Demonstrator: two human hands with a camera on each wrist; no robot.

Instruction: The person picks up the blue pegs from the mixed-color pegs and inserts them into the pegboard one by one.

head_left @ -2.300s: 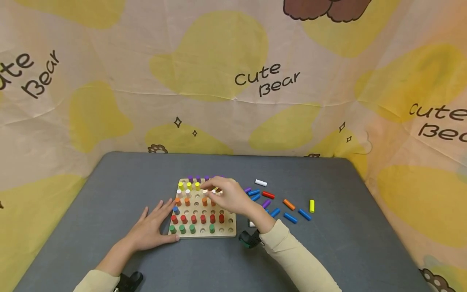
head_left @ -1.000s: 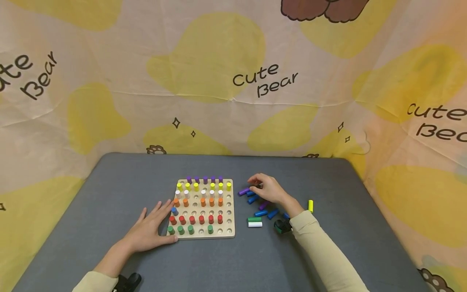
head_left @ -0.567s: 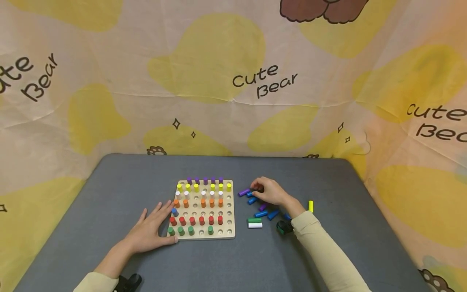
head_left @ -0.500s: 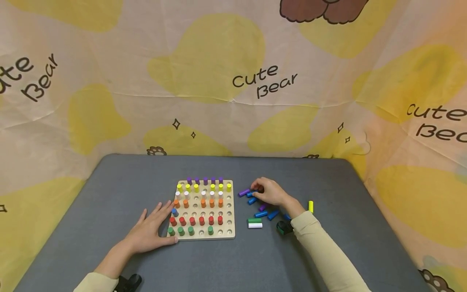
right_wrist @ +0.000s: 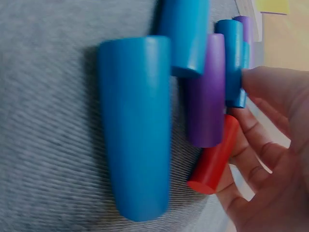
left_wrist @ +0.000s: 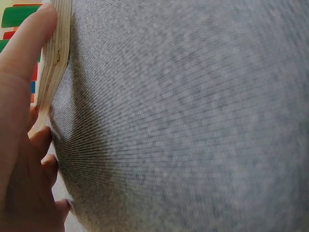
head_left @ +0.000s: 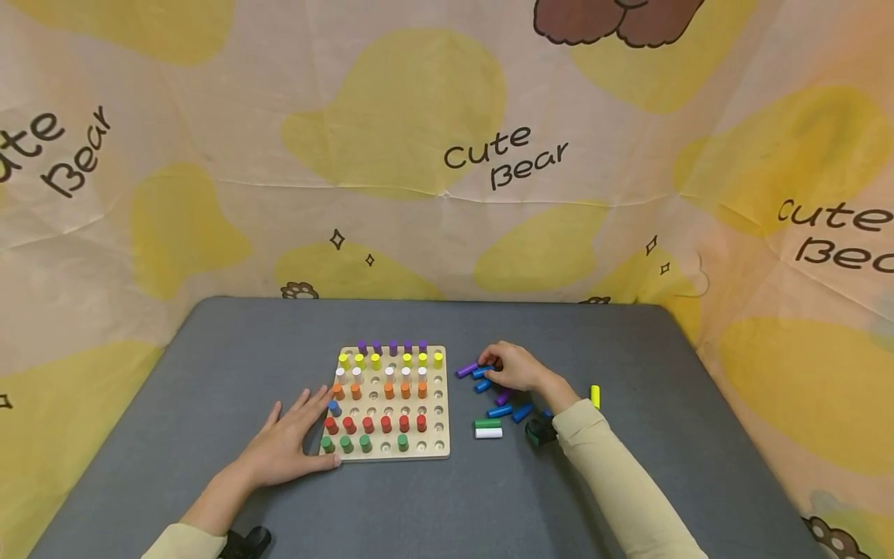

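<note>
My left hand (head_left: pixel 286 442) lies on the table with straight, spread fingers, its fingertips and thumb touching the left edge of a pale wooden pegboard (head_left: pixel 438 397). Rows of coloured pegs stand upright in the board. In the left wrist view, the thumb (left_wrist: pixel 29 43) rests at the board's corner by a green peg (left_wrist: pixel 17 17). To the board's right, my right hand (head_left: pixel 520 366) reaches into loose pegs with bent fingers. In the right wrist view, its thumb is right at a blue peg (right_wrist: pixel 234 58), and a red peg (right_wrist: pixel 215 154) lies against the other fingers. I cannot tell whether it pinches one.
Near the right hand lie a purple peg (head_left: pixel 466 370) and several blue pegs. A green peg (head_left: pixel 487 424) and a white peg (head_left: pixel 488 433) lie nearer the front. A yellow peg (head_left: pixel 595 397) lies beyond the right wrist. A patterned cloth (head_left: pixel 447 155) hangs behind the grey table (head_left: pixel 391 512).
My right hand has moved right from above the board to the loose pegs, and over the last second its fingers have shifted only slightly there. The left hand stays at the board's edge.
</note>
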